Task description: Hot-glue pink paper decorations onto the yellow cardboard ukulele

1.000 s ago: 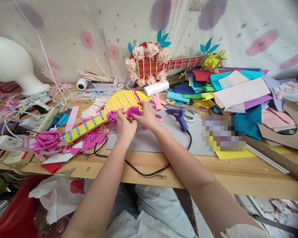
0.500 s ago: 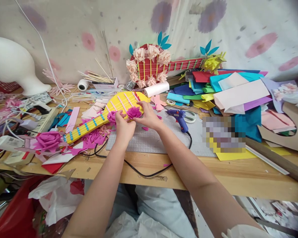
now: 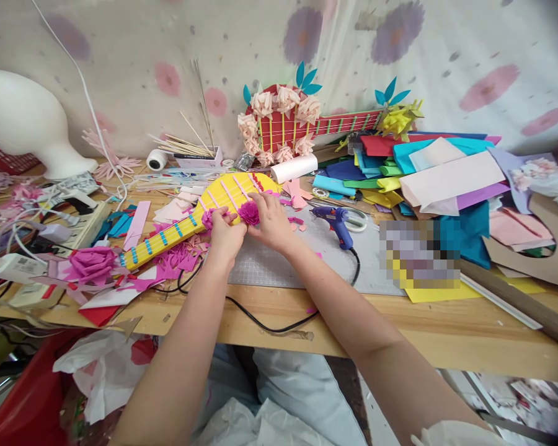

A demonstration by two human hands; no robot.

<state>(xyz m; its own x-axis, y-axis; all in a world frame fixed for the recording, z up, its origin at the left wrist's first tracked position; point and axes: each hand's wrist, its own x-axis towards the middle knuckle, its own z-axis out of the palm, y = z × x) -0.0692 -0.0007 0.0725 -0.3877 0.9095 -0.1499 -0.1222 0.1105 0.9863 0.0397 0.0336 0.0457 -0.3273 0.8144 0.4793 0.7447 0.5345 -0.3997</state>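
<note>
Head view: compared with half a second ago, both hands are shifted a little toward the left, and more of the right edge of the right flower (image 3: pixel 248 213) is now covered by fingers. The yellow guitar (image 3: pixel 221 192) is left in almost the same place, and the glue gun (image 3: pixel 332 221) is unmoved.

The left hand (image 3: pixel 225 237) is partly curled, with its fingers laid at the left flower (image 3: pixel 208 218) and its thumb pointed toward the other hand. The right hand (image 3: pixel 274 226) is held half open, its fingers arched over the side of the right flower and its thumb tucked low, near the left hand. Whether either flower is firmly pinched cannot be told, since the contact is partly hidden by the fingers.

Both flowers are set along the near edge of the guitar's body. The guitar is laid aslant on the worktop (image 3: pixel 376 316), its neck pointed to the left, with magenta scraps (image 3: pixel 179 257) strewn just below the neck. The grey mat (image 3: pixel 270 269) is partly covered by the forearms, and the glue gun is placed on it, to the right of the right hand.
</note>
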